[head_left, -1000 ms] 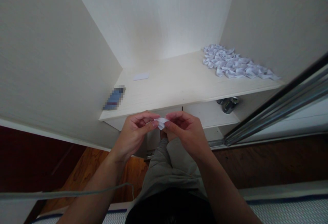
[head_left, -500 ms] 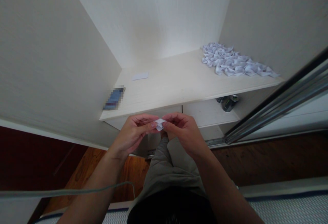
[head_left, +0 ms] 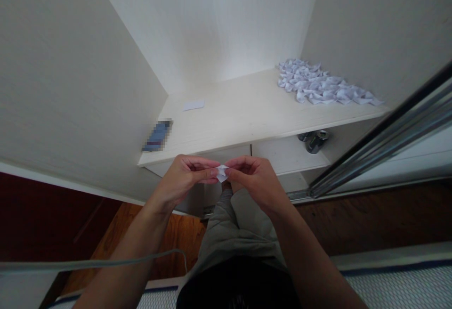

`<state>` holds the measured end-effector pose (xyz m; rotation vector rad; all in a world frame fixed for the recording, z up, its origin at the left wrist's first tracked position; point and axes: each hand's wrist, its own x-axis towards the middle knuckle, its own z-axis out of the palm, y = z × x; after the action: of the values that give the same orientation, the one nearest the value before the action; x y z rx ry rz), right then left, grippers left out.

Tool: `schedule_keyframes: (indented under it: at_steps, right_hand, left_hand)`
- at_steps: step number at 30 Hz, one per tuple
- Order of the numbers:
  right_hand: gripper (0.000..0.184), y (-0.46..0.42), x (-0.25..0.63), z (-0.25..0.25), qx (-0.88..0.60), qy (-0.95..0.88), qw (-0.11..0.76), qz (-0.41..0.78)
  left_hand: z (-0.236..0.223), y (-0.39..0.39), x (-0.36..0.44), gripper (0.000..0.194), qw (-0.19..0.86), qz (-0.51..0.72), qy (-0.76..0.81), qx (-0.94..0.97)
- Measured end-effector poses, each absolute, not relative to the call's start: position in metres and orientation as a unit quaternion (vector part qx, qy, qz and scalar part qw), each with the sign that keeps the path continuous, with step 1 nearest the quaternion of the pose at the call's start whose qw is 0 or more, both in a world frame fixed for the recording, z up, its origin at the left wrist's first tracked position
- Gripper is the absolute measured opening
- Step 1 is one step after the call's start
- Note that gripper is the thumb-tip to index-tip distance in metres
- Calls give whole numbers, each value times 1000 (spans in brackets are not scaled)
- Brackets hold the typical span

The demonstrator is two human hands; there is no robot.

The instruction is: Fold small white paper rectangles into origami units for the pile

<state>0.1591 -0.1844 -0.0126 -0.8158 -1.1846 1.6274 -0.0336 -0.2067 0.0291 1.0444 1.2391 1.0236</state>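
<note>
A small folded piece of white paper (head_left: pixel 222 175) is pinched between both hands, just in front of the shelf's front edge. My left hand (head_left: pixel 185 177) grips its left side between thumb and fingers. On its right side, my right hand (head_left: pixel 252 177) holds it the same way. The fingertips cover much of the paper, so its exact folds are hard to make out. A flat white paper strip (head_left: pixel 194 105) lies on the shelf (head_left: pixel 240 116), and many folded white paper pieces (head_left: pixel 321 85) are heaped at the shelf's right end.
A blurred-out phone-like object (head_left: pixel 157 135) lies at the shelf's left end. Dark cans (head_left: pixel 317 142) stand in the compartment below right. A metal sliding-door track (head_left: pixel 381 139) runs along the right. A pale cable (head_left: pixel 106 264) crosses the lower left, over my left forearm.
The thumbs have come closer together over the paper, and its visible shape has altered, with the fold between them pressed smaller. Both hands stay in nearly the same place.
</note>
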Motion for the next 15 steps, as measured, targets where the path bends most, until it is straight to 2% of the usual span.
schedule_keyframes:
  at_steps: [4,15]
  right_hand:
    - [12,-186,160,-12,-333,-498,476,644]
    - [15,-184,157,-16,-320,-466,482,670]
  left_hand:
    - [27,-207,-31,25,569,439,532,448]
    - [25,-204,-28,34,616,452,525,375]
